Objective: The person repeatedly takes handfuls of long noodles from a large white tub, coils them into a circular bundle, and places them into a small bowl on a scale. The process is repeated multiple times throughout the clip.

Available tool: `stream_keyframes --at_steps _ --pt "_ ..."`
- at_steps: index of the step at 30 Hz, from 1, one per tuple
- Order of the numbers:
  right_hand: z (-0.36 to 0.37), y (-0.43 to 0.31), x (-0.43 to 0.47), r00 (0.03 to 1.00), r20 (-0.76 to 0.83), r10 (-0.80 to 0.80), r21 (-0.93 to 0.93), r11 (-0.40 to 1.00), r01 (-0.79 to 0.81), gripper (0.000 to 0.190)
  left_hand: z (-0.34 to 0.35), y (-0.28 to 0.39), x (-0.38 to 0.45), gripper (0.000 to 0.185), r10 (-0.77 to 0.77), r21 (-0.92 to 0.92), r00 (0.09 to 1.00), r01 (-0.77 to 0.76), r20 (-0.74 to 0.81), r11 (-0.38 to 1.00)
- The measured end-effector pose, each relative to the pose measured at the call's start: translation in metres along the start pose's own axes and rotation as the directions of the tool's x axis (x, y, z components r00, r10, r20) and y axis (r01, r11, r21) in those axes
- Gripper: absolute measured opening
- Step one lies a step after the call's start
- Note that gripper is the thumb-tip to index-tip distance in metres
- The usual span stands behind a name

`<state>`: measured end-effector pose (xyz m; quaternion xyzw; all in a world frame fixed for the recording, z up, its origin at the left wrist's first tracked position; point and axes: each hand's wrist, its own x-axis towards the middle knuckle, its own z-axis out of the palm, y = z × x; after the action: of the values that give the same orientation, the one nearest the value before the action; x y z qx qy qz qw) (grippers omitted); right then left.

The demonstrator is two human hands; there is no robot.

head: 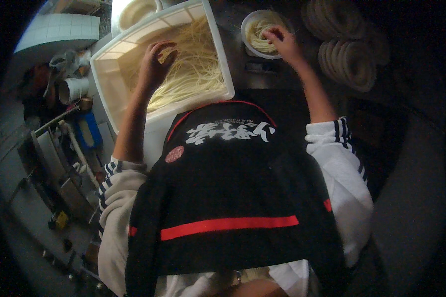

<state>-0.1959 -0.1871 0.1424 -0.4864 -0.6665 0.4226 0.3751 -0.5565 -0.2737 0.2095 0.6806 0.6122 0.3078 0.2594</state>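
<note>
A large white plastic bin (226, 70) stands before me, with pale noodle strands (193, 87) spread inside it. My left hand (158, 61) hovers over the bin, its thumb and fingers apart and curved, with nothing visible between them. To the right, a round white bowl (247, 47) contains a coil of the same noodles (258, 33). My right hand (284, 42) is over the right side of this bowl, fingers bent down towards the noodles. Its fingertips are partly hidden, so I cannot tell whether they grip any strands.
Stacks of round, pale bowl-like items (347, 65) stand at the right. A dark box-like device (261, 67) sits just below the bowl. Behind the bin is a white round container (137, 15). A white tub (72, 91) and a blue container (89, 130) lie at the left.
</note>
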Motion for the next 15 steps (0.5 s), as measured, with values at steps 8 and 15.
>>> stream_keyframes --at_steps 8,15 --pt "-0.057 -0.084 -0.011 0.953 -0.275 -0.131 0.306 0.927 0.215 0.016 0.013 0.004 0.005 0.029 0.073 -0.08 0.993 -0.066 0.089 0.995" --pt "-0.076 -0.181 -0.009 0.954 -0.292 -0.07 0.592 0.77 0.237 0.015 0.037 0.114 0.032 0.048 0.398 -0.223 0.917 -0.396 -0.039 0.891"
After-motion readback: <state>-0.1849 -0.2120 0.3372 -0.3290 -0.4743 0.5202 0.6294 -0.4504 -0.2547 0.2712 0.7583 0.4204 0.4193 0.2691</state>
